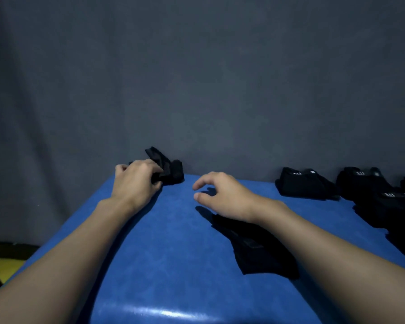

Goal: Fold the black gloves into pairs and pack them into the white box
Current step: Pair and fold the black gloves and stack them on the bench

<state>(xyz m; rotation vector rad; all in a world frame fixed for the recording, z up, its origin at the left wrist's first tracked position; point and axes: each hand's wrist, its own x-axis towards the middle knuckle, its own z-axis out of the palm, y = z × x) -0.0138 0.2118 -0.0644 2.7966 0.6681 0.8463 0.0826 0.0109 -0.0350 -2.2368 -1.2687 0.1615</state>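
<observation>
While the left hand [136, 181] curls its fingers round a bunched black glove [172, 173] at the far edge of the blue table [173, 253], the right hand [222, 195] hangs just above the tabletop with fingers loosely bent and thumb apart — it holds nothing. The bunched black glove sits against the grey cloth backdrop [197, 78], one end sticking up past the knuckles. A second glove [255, 246] lies flat on the table under the right wrist and forearm, stretching toward the near edge; whether the wrist touches it cannot be told. Off to the right, well apart from both hands, a folded glove [304, 184] with small white marks rests near the far edge, and beside it a heap [384, 202] of more black gloves runs to the right border — dark and hard to tell one from another.
</observation>
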